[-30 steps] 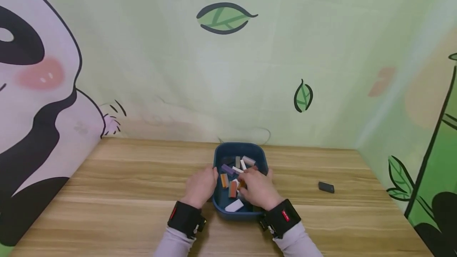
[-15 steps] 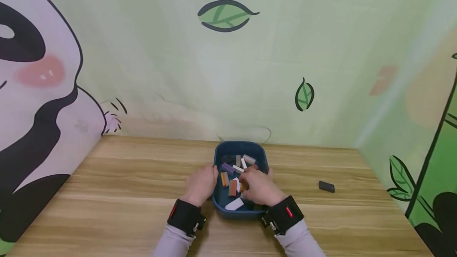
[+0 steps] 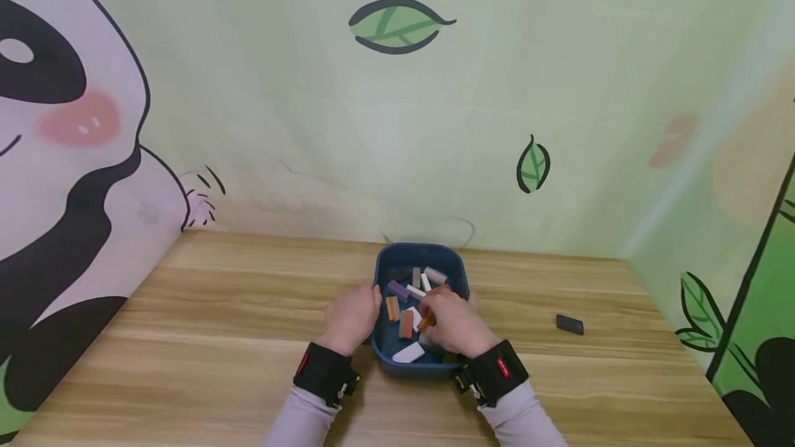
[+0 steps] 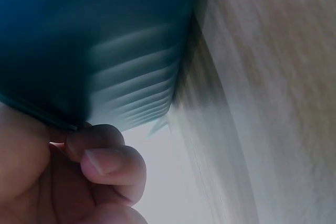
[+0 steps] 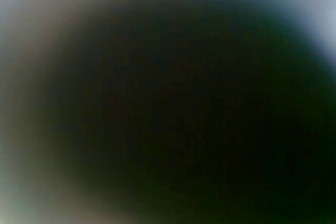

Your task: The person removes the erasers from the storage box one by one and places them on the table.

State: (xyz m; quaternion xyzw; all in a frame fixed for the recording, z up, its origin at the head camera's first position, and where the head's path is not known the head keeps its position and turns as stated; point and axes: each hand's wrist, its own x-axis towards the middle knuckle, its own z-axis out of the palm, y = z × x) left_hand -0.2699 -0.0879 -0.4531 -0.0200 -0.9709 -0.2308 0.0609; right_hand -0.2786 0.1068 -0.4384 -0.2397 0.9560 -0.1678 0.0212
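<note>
Your left hand point(image 3: 349, 318) grips the left rim of the dark blue bin point(image 3: 413, 370), fingers curled; the left wrist view shows them at the rim edge. Your right hand point(image 3: 458, 324) reaches over the right side into the bin, pinching an orange-brown block point(image 3: 426, 322) between fingertips, partly hidden; the right wrist view is only dark blur. Bin sits on the wood table point(image 3: 248, 309), near the green backdrop point(image 3: 310, 123). Also inside: purple block point(image 3: 398, 289) towards the back, orange-and-grey block point(image 3: 393, 309) by the left wall, red-orange block point(image 3: 406, 325) just beside your pinch, white block point(image 3: 408, 353) at the near end. Dark block point(image 3: 569, 324) lies on the table, well right of the bin.
</note>
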